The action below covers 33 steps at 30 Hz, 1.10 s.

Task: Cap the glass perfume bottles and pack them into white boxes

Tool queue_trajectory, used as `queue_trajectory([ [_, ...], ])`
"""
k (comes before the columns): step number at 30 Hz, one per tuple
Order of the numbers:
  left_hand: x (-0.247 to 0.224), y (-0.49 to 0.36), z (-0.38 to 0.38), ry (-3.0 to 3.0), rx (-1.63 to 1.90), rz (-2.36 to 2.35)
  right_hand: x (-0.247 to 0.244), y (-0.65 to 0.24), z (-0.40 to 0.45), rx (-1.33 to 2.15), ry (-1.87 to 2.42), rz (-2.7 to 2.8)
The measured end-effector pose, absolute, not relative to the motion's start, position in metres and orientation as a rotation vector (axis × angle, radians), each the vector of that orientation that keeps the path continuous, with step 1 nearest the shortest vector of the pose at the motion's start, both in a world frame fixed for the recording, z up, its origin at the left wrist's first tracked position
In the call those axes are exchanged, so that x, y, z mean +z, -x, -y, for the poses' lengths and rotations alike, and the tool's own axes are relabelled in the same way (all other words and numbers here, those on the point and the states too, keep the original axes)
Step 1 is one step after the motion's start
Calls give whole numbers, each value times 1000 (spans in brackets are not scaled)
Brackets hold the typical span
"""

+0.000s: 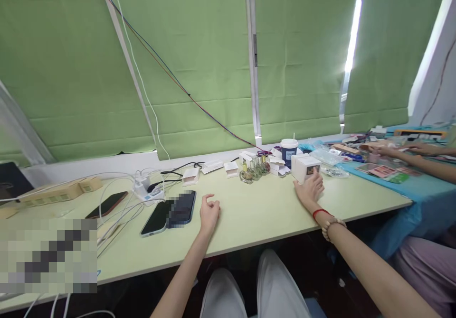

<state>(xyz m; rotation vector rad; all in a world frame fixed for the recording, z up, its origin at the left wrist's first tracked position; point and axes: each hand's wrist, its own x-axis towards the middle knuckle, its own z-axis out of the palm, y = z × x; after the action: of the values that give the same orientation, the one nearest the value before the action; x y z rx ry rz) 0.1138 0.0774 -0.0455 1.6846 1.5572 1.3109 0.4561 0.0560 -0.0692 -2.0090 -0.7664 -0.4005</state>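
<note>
My left hand (209, 212) rests on the table with its fingers curled in and nothing visible in them; the index finger is bent a little apart. Just left of it lie two dark-screened phones (182, 208), side by side. My right hand (310, 189), with a red string and a beaded bracelet on the wrist, lies against the near side of a white box (301, 167). Its fingers are apart, and one fingertip covers part of a small dark picture on the box. Several small glass bottles (253, 170) with light tops stand between the hands, farther back.
Opened white cartons (191, 176) lie along the back edge, near a lidded blue cup (289, 152). White cables and a power strip (149, 192) are on the left, beside another phone (108, 205). At right, a co-worker's hand (383, 149) is over a blue-covered table (420, 198) with many small items.
</note>
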Motion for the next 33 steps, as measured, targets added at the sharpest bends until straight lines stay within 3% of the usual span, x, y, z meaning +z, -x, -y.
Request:
queue_trajectory([
  [9,-41,-132,-52,-2318,841,-1492,-68,-423,-65,-621,1885,1561],
  [20,-49,-128,-40,-2488,639,-1480,-58,-428,-150,-589,1849,1574],
  [27,-52,-133,-52,-2322,653,-1426,-43,-427,-150,-657,1659,1548],
  [33,-42,-148,-111,-1520,938,-1053,-3,-358,-130,-710,1255,1393],
])
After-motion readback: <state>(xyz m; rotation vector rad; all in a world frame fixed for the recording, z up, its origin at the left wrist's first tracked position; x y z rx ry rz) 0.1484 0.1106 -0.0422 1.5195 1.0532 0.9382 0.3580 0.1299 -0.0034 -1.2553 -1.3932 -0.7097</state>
